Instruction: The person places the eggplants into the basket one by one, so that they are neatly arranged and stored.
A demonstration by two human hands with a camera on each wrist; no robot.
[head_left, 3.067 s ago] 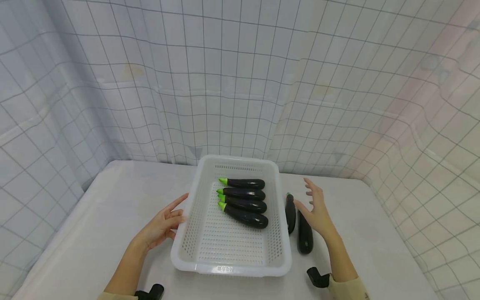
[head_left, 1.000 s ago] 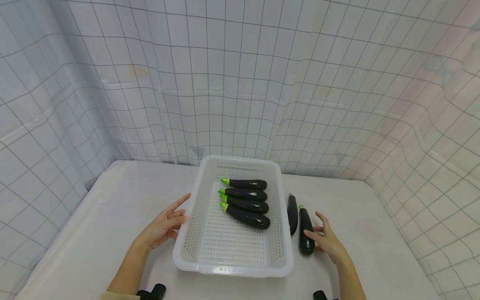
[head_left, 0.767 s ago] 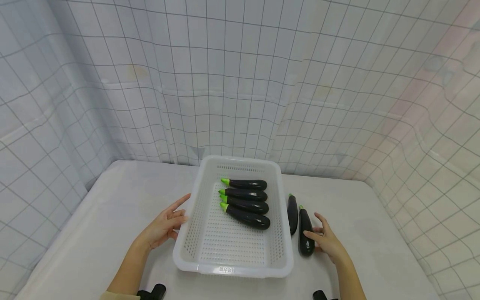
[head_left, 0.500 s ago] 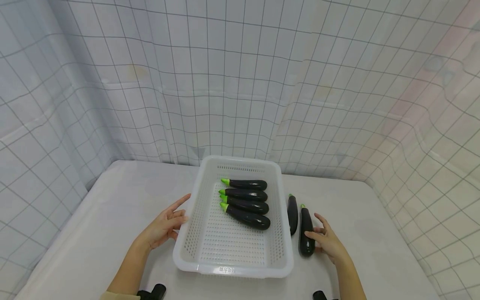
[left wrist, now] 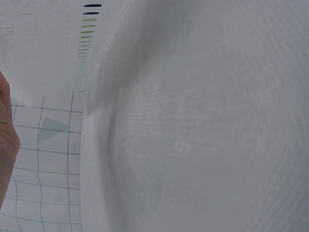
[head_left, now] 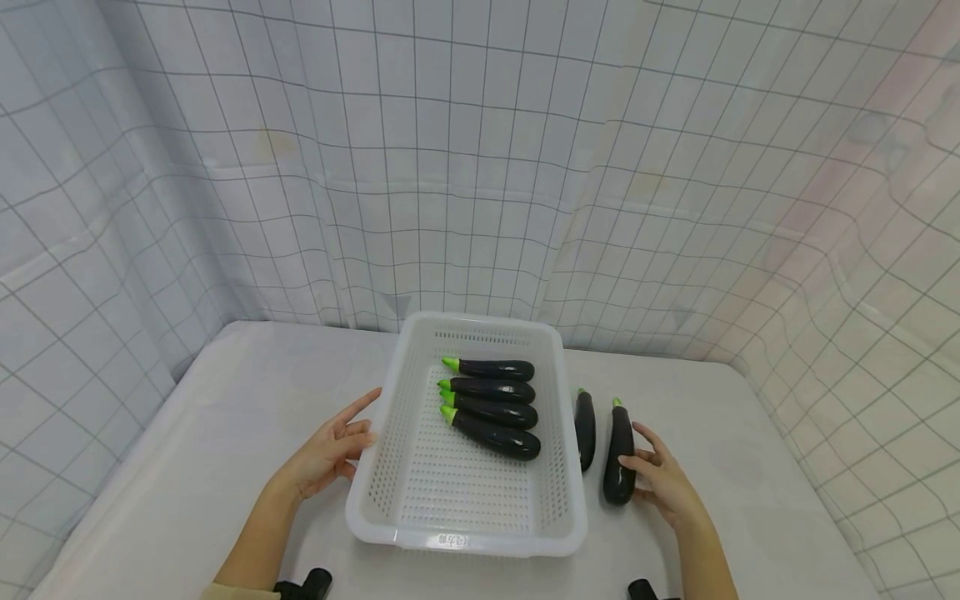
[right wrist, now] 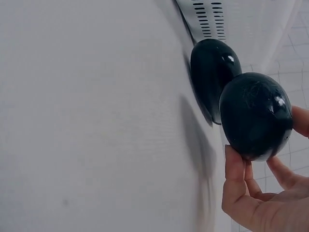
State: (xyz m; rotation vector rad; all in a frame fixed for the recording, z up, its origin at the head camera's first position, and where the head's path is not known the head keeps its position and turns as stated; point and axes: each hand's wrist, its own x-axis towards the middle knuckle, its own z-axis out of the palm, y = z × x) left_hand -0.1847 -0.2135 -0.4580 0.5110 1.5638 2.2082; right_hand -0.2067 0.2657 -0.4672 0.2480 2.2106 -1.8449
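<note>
My right hand [head_left: 666, 482] pinches a dark, glossy eggplant [head_left: 619, 458] with a green stem, thumb on one side and fingers on the other. In the right wrist view this eggplant [right wrist: 256, 116] hangs a little above the white cloth, its shadow apart from it. A second eggplant [head_left: 585, 432] lies on the cloth between it and the white perforated basket [head_left: 487, 547]. Inside the basket several eggplants [head_left: 495, 437] lie side by side, green ends to the left. My left hand [head_left: 330, 454] rests its loosely extended fingers against the basket's left side.
A white cloth covers the table [head_left: 247, 400]. Gridded white curtains [head_left: 480, 167] hang behind and along both sides. Black wrist mounts [head_left: 307, 582] show at the bottom edge.
Over three seconds, my right hand comes down to the outer eggplant and takes hold of it. It then shifts slightly right, away from the other eggplant. My left hand and the basket stay put.
</note>
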